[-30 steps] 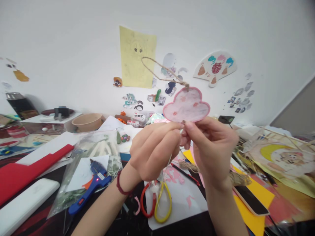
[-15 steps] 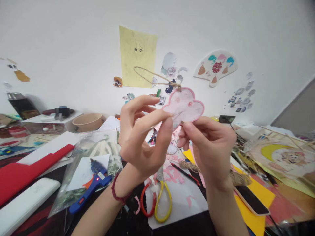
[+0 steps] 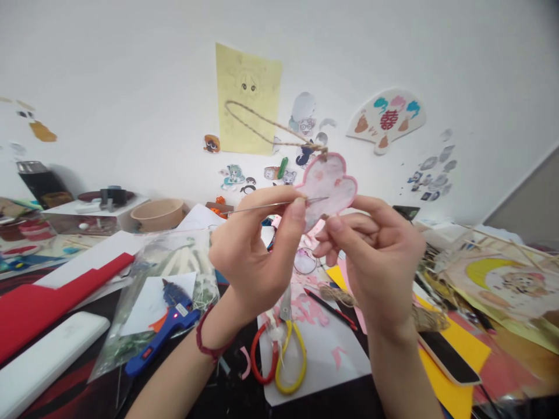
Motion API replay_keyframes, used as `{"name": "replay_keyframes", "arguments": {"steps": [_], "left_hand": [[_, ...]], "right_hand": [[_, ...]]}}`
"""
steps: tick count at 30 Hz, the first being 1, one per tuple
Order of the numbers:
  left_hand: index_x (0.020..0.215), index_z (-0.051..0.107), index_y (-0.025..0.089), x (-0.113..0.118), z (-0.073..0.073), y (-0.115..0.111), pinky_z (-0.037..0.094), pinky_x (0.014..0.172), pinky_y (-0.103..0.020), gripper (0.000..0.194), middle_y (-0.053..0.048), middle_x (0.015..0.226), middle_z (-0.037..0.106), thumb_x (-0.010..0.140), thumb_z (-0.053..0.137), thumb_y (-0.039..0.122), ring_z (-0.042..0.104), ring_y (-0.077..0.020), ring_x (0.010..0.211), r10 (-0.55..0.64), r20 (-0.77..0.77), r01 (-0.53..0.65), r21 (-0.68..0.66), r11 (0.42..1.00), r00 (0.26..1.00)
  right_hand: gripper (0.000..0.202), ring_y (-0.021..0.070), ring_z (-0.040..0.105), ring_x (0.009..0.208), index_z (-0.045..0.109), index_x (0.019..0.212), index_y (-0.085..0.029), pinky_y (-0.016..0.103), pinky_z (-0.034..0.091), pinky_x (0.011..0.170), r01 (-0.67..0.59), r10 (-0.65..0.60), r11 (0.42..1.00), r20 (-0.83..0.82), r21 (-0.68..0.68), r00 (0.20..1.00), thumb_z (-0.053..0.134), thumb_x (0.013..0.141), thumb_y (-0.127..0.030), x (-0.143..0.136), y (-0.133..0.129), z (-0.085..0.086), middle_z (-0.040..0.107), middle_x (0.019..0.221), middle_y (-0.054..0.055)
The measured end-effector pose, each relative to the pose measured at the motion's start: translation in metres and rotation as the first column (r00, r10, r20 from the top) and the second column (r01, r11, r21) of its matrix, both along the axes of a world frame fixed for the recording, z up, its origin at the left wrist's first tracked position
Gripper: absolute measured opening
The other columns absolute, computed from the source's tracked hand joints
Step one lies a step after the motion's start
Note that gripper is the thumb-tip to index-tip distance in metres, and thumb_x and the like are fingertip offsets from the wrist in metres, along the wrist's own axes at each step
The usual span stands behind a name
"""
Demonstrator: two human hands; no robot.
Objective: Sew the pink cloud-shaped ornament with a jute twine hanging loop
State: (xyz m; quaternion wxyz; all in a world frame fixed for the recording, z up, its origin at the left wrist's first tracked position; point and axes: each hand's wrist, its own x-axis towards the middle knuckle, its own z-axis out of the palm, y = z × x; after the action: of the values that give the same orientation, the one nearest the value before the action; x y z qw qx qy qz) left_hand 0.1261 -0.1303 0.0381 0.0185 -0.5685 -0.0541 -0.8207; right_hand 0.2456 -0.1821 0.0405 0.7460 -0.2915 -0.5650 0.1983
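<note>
Between the thumb and finger of my left hand (image 3: 257,250) is a thin needle (image 3: 266,206), its tip over the face of a cloud-shaped piece (image 3: 332,183). That piece is whitish with a pink border and small reddish spots. A loop of twine (image 3: 266,122) is knotted at its top and stretches out to the left. My right hand (image 3: 371,250) pinches the piece at its lower edge. Whether the needle tip touches the surface, I cannot tell. Below the hands, red-and-yellow-handled scissors (image 3: 290,355) lie on white paper (image 3: 323,378) with pink scraps.
A blue glue gun (image 3: 161,343) with a lit light lies at left, near a plastic bag (image 3: 113,326) and a white case (image 3: 56,349). At right are a phone (image 3: 449,358), yellow paper (image 3: 476,343) and twine (image 3: 428,320). A bowl (image 3: 157,215) stands by the wall.
My left fingers have folded in, and the needle now lies nearly level and shows along more of its length. The cloud piece has turned slightly, its twine loop swinging left and up.
</note>
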Motion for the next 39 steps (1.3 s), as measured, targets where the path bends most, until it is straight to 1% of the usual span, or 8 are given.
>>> {"name": "replay_keyframes", "arguments": {"steps": [7, 10, 16, 20, 26, 30, 34, 39], "left_hand": [[0.098, 0.071, 0.022, 0.001, 0.001, -0.002, 0.063, 0.069, -0.029, 0.014, 0.001, 0.089, 0.075, 0.092, 0.066, 0.011, 0.073, -0.014, 0.076, 0.049, 0.062, -0.049, 0.001, 0.999, 0.997], [0.098, 0.071, 0.021, 0.001, 0.002, 0.0, 0.063, 0.069, -0.029, 0.012, 0.0, 0.089, 0.074, 0.092, 0.066, 0.011, 0.073, -0.0144, 0.077, 0.064, 0.078, -0.066, 0.021, 0.998, 0.995], [0.098, 0.071, 0.016, 0.0, 0.003, 0.007, 0.063, 0.067, -0.026, 0.014, -0.002, 0.087, 0.074, 0.089, 0.066, 0.007, 0.073, -0.0134, 0.075, 0.148, 0.128, -0.158, 0.076, 0.984, 0.981], [0.097, 0.072, 0.013, 0.001, 0.002, 0.009, 0.063, 0.07, -0.024, 0.016, -0.002, 0.086, 0.075, 0.086, 0.067, 0.003, 0.073, -0.0122, 0.076, 0.163, 0.124, -0.179, 0.131, 0.975, 0.979], [0.095, 0.071, 0.01, 0.006, -0.001, 0.005, 0.063, 0.076, -0.021, 0.013, -0.003, 0.087, 0.074, 0.086, 0.066, 0.001, 0.072, -0.0111, 0.081, 0.141, 0.097, -0.154, 0.135, 0.979, 0.985], [0.097, 0.072, 0.012, 0.008, -0.002, 0.002, 0.063, 0.067, -0.019, 0.015, -0.002, 0.087, 0.074, 0.088, 0.065, 0.003, 0.073, -0.0113, 0.077, 0.106, 0.109, -0.117, 0.107, 0.987, 0.988], [0.095, 0.072, 0.016, 0.009, -0.001, -0.002, 0.064, 0.062, -0.018, 0.016, -0.001, 0.086, 0.074, 0.088, 0.065, 0.003, 0.073, -0.0108, 0.074, 0.062, 0.107, -0.068, 0.052, 0.996, 0.992], [0.098, 0.071, 0.015, 0.011, -0.002, -0.003, 0.065, 0.059, -0.021, 0.014, -0.002, 0.086, 0.074, 0.088, 0.066, 0.007, 0.071, -0.0101, 0.067, -0.049, 0.124, 0.054, -0.035, 0.998, 0.991]], "right_hand": [[0.013, 0.0119, 0.069, 0.048, 0.069, 0.081, -0.019, 0.018, 0.052, 0.04, 0.072, -0.072, 0.997, 0.021, 0.019, 0.997, 0.082, 0.082, -0.024, -0.002, -0.001, 0.002, 0.074, 0.063, -0.001], [0.011, 0.0106, 0.068, 0.048, 0.071, 0.079, -0.019, 0.017, 0.053, 0.041, 0.083, -0.084, 0.996, 0.023, 0.033, 0.996, 0.081, 0.083, -0.021, -0.002, -0.003, 0.003, 0.074, 0.064, -0.001], [0.011, 0.0095, 0.066, 0.045, 0.073, 0.077, -0.019, 0.017, 0.052, 0.041, 0.107, -0.109, 0.993, 0.028, 0.04, 0.994, 0.083, 0.081, -0.021, 0.001, -0.005, 0.004, 0.072, 0.061, -0.002], [0.01, 0.0098, 0.065, 0.044, 0.074, 0.077, -0.02, 0.018, 0.05, 0.04, 0.108, -0.11, 0.993, 0.05, 0.04, 0.993, 0.083, 0.08, -0.02, 0.001, -0.006, 0.004, 0.071, 0.059, -0.002], [0.008, 0.0099, 0.064, 0.046, 0.075, 0.078, -0.02, 0.021, 0.051, 0.043, 0.135, -0.136, 0.991, 0.065, 0.028, 0.989, 0.082, 0.081, -0.022, -0.006, -0.003, 0.0, 0.071, 0.061, -0.002], [0.008, 0.0089, 0.062, 0.045, 0.075, 0.078, -0.02, 0.02, 0.048, 0.042, 0.166, -0.168, 0.985, 0.042, 0.047, 0.985, 0.082, 0.081, -0.021, -0.007, 0.0, -0.002, 0.071, 0.061, -0.003], [0.009, 0.0086, 0.062, 0.047, 0.074, 0.078, -0.02, 0.02, 0.048, 0.042, 0.149, -0.149, 0.989, 0.046, 0.001, 0.988, 0.082, 0.081, -0.022, -0.005, -0.001, 0.0, 0.069, 0.06, -0.003], [0.013, 0.0098, 0.061, 0.046, 0.073, 0.075, -0.02, 0.021, 0.046, 0.04, 0.154, -0.152, 0.987, 0.062, -0.039, 0.986, 0.084, 0.079, -0.026, -0.001, -0.002, 0.002, 0.068, 0.058, -0.003]]}}
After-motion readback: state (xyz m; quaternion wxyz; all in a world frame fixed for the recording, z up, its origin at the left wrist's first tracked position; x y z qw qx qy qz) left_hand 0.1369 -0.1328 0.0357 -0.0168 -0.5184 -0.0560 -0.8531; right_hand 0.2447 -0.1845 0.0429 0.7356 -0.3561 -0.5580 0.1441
